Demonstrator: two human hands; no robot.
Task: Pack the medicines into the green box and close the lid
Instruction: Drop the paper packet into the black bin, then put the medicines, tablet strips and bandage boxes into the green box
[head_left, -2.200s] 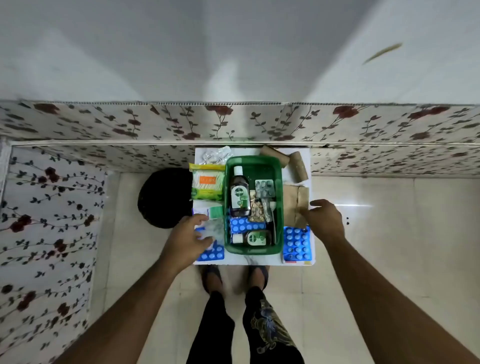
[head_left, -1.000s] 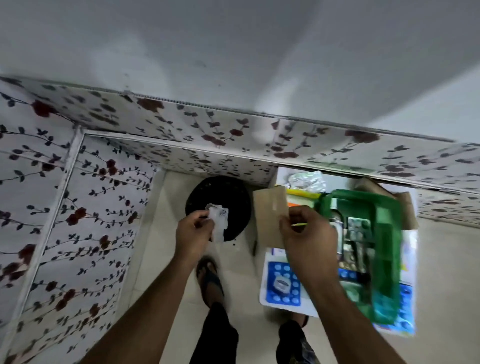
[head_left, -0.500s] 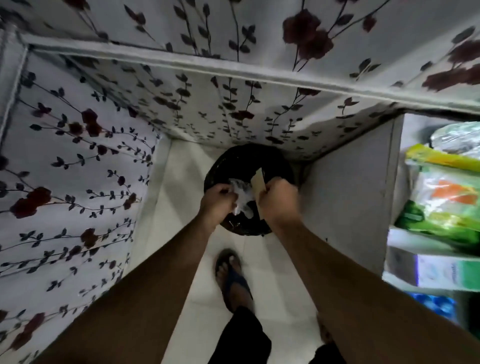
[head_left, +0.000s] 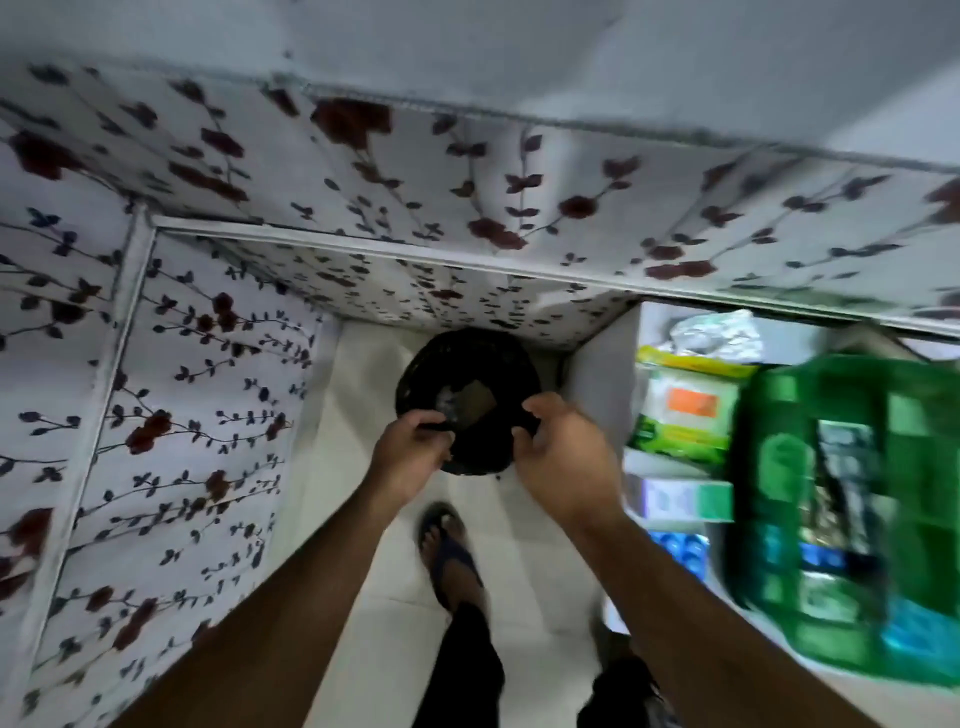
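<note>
Two bare hands hover over a round black bin on the pale floor, seen from a head camera looking down. The left hand rests at the bin's near rim with fingers curled; whether it grips the rim or pinches something small cannot be told. The right hand hangs just beside the rim, fingers loosely curled and holding nothing visible. Inside the bin lie a brownish card scrap and a pale wrapper.

To the right, well apart from the hands, the green box sits open on a small white table, blurred by head motion. Its contents show only as dark and silvery shapes; no lid can be made out. Beside the box, on the table, lie a green and yellow packet, a white and green carton and a blue blister sheet.

The step in hand looks like a side errand: dropping waste packaging, not packing. The next move probably calls for both hands to swing right, back to the table, and pick up the loose items beside the box.

Room is narrow. Floral-papered walls close in on the left and behind the bin, and the table's side panel stands just right of it. A sandalled foot stands near the bin, so the clear path is up and rightward over the table edge.
</note>
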